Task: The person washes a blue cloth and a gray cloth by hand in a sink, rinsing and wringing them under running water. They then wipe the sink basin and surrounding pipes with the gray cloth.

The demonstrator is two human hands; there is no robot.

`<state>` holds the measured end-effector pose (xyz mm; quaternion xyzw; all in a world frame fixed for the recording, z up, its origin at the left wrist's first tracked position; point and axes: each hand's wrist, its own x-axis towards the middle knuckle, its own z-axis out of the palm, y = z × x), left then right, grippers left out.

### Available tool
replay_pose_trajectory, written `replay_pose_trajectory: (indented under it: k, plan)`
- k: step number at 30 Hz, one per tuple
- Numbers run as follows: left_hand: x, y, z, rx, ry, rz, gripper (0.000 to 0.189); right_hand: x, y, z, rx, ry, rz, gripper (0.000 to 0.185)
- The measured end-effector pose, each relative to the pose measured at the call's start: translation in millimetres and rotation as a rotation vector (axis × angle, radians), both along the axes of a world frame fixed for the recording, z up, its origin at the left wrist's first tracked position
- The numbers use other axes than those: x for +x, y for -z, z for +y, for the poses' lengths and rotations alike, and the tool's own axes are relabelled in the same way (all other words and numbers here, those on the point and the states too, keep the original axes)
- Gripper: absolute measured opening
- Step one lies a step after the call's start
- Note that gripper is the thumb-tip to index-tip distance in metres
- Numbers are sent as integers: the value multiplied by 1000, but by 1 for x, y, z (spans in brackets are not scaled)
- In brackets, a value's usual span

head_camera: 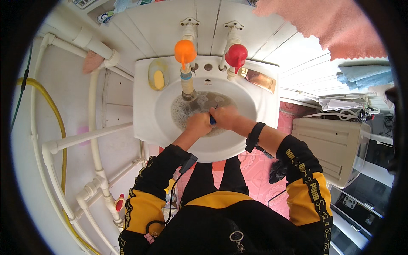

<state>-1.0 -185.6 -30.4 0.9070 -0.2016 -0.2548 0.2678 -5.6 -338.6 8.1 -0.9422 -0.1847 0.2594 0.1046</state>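
Observation:
A white washbasin holds cloudy, foamy water. Over the water my left hand and my right hand are closed side by side around a small dark blue item. Most of that item is hidden by my fingers, so its kind cannot be told. Above the basin are an orange-handled tap and a red-handled tap. A yellow bar of soap lies in a dish on the left rim. On the right rim lies a brown-gold tube.
White pipes and a yellow hose run along the left wall. A pink towel and a blue cloth are at the upper right. A cream-coloured appliance stands right of the basin. A black cable hangs by my left sleeve.

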Motion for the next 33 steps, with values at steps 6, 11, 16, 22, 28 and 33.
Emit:
replay_pose_trajectory:
  k: [6,11,16,22,28,33]
  plan:
    - [-11,24,4,-252,-96,130,26,8,0,-4,8,-214,-133,22]
    - [-2,10,7,-323,-34,229,37,2,-2,-11,95,-113,-155,25]
    - [9,-2,24,-564,-8,296,54,-34,-30,-64,250,352,-202,35]
    - [11,31,68,-130,38,8,55,-77,-44,-143,170,678,-560,55]
    - [2,59,35,64,164,-235,46,-96,-25,-140,156,642,-604,64]
    - [31,66,31,51,165,58,31,-102,-36,-145,211,745,-751,60]
